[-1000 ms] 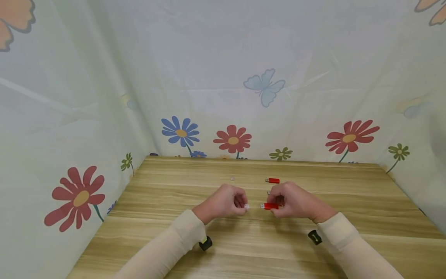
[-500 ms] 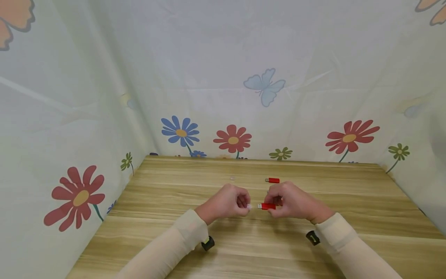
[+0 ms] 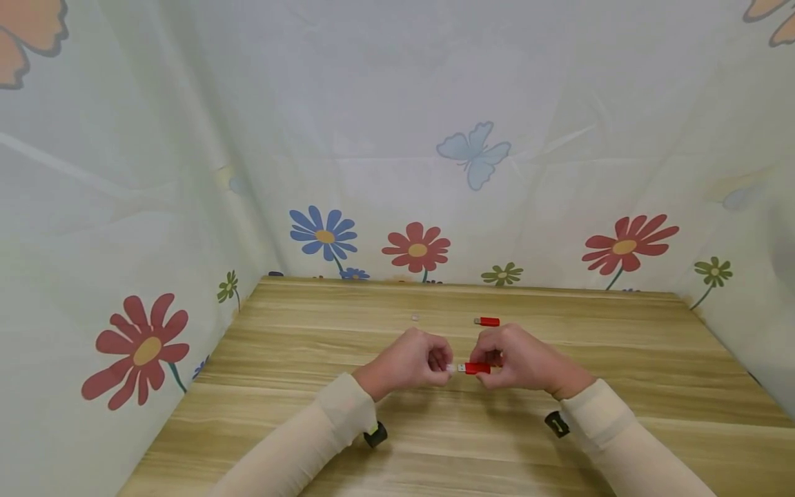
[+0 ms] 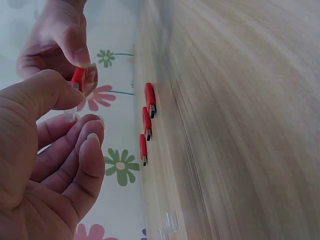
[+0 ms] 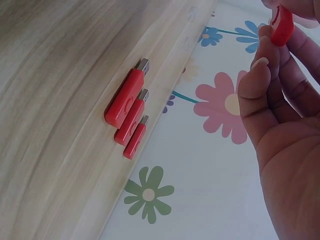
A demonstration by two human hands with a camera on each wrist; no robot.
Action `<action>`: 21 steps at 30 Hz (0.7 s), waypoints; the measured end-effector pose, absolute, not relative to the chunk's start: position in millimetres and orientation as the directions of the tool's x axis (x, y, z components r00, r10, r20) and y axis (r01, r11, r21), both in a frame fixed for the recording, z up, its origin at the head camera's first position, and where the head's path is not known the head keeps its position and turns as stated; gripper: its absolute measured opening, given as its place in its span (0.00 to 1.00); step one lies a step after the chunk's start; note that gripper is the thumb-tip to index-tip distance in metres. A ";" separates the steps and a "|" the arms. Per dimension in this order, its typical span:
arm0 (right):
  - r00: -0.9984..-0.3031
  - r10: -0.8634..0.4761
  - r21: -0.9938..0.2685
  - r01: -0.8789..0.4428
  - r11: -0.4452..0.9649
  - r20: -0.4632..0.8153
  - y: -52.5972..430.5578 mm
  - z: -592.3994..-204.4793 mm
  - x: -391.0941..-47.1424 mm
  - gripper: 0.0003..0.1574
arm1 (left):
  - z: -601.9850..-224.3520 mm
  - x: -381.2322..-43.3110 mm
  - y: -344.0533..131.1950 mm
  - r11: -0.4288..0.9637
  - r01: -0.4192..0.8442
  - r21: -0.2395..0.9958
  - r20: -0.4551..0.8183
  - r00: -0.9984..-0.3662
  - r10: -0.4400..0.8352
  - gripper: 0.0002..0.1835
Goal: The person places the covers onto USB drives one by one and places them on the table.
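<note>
My left hand (image 3: pixel 406 360) pinches a small clear plastic cap (image 4: pixel 70 115) between thumb and fingers. Opposite it, my right hand (image 3: pixel 524 357) grips a red USB stick (image 3: pixel 477 368) by its body, the metal plug pointing left at the cap. Plug and cap are very close together; whether they touch I cannot tell. Three more red USB sticks lie in a row on the table: a near one (image 5: pixel 125 97), a middle one (image 5: pixel 130 121) and a far one (image 5: pixel 135 141). In the head view the right hand hides some of them.
Loose clear caps (image 4: pixel 171 222) lie on the wooden table (image 3: pixel 310 324), one cap (image 3: pixel 415 317) showing toward the back in the head view. Behind and beside the table hangs a white cloth (image 3: pixel 373 172) printed with flowers.
Both hands have drawn nearer each other: the left has moved right with the cap, the right slightly left with the USB stick. The gap between cap and plug has narrowed.
</note>
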State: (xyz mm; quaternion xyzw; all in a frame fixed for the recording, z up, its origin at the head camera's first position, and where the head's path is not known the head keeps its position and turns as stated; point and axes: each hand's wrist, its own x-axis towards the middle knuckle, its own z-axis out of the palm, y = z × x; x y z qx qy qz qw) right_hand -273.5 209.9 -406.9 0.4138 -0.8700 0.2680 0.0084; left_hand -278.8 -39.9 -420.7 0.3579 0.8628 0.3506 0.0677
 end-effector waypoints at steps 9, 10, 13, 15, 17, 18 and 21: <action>-0.659 -0.714 -0.479 -0.719 0.504 0.236 210.0 -406.9 -273.4 0.11 | -419.0 -278.7 -36.6 0.501 0.575 0.646 0.138 -0.734 0.665 0.06; -0.660 -0.713 -0.479 -0.717 0.506 0.236 210.1 -407.2 -273.5 0.11 | -418.9 -278.7 -36.4 0.503 0.574 0.646 0.136 -0.735 0.664 0.06; -0.662 -0.711 -0.474 -0.717 0.510 0.236 210.0 -408.1 -273.7 0.11 | -419.7 -279.2 -36.0 0.505 0.577 0.642 0.135 -0.734 0.666 0.06; -0.661 -0.711 -0.467 -0.721 0.512 0.241 209.9 -408.7 -273.8 0.11 | -420.9 -279.7 -35.6 0.507 0.578 0.640 0.136 -0.734 0.665 0.06; -0.656 -0.713 -0.459 -0.727 0.510 0.247 209.8 -409.1 -273.8 0.11 | -422.2 -280.2 -35.3 0.506 0.581 0.637 0.140 -0.733 0.666 0.06; -0.653 -0.714 -0.455 -0.731 0.508 0.252 209.8 -409.3 -273.8 0.11 | -422.7 -280.3 -35.1 0.507 0.584 0.634 0.142 -0.732 0.666 0.06; -0.644 -0.718 -0.450 -0.741 0.499 0.264 209.3 -409.3 -273.5 0.10 | -424.0 -280.4 -34.8 0.504 0.587 0.634 0.146 -0.731 0.667 0.05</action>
